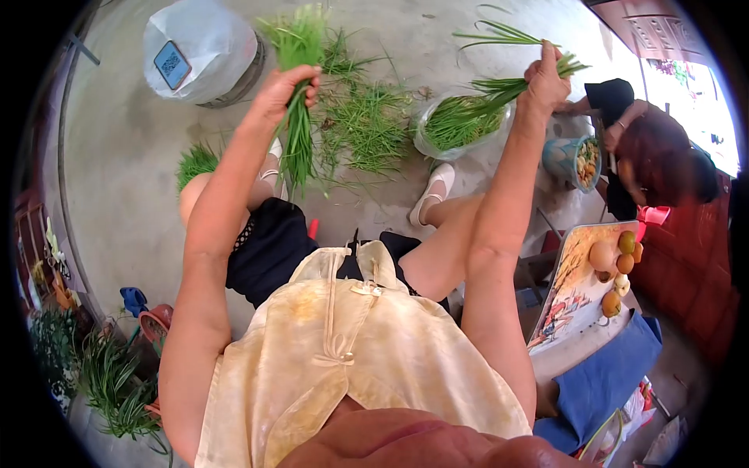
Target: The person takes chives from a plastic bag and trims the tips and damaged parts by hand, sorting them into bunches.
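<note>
My left hand (289, 90) is closed around the middle of a thick bunch of chives (298, 152), whose leaves stick out above and below the fist. Held up at the right, my right hand (546, 82) grips a smaller bunch of chives (499, 92), its leaves spread toward the left. Below that bunch, more chives (464, 129) fill a tub lined with clear plastic. Loose green leaves (365, 125) lie scattered on the floor between my hands. Another clump of chives (197, 165) sits beside my left knee.
A phone (172, 65) rests on a plastic-covered bucket (207, 39). At the right a person (655, 148) bends by a blue bucket (563, 162) of scraps. Round fruits (602, 256) lie on a table (569, 257) by a blue cloth (616, 374). Potted plants (113, 382) stand left.
</note>
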`<state>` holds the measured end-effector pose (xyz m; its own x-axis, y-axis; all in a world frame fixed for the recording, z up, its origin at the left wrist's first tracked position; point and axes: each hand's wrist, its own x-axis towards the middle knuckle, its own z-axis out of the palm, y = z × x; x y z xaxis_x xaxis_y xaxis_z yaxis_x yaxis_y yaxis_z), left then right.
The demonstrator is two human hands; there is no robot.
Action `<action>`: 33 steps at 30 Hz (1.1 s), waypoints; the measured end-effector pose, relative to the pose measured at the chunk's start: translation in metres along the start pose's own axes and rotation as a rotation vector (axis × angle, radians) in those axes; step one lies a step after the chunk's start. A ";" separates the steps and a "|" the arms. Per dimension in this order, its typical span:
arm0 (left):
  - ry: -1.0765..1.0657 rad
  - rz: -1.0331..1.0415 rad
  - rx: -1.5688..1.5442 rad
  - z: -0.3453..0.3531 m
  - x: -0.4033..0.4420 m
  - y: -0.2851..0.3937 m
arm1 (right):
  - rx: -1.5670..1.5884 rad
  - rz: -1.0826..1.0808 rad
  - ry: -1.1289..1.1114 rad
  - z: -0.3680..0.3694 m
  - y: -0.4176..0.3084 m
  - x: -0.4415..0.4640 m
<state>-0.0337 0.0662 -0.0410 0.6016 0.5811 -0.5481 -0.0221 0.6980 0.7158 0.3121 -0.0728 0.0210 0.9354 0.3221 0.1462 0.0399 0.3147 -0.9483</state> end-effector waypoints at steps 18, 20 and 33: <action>-0.440 0.049 -0.123 0.059 -0.010 0.010 | 0.329 0.586 -0.740 0.053 0.013 -0.065; -0.436 0.059 -0.068 0.062 -0.008 0.008 | 0.305 0.575 -0.783 0.057 0.013 -0.079; -0.419 0.041 0.061 0.075 -0.001 -0.012 | -0.109 0.173 -0.609 0.061 0.012 -0.107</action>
<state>0.0256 0.0262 -0.0163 0.8741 0.3786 -0.3043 -0.0132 0.6448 0.7643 0.1912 -0.0492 0.0107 0.5657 0.8195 0.0920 -0.0281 0.1306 -0.9910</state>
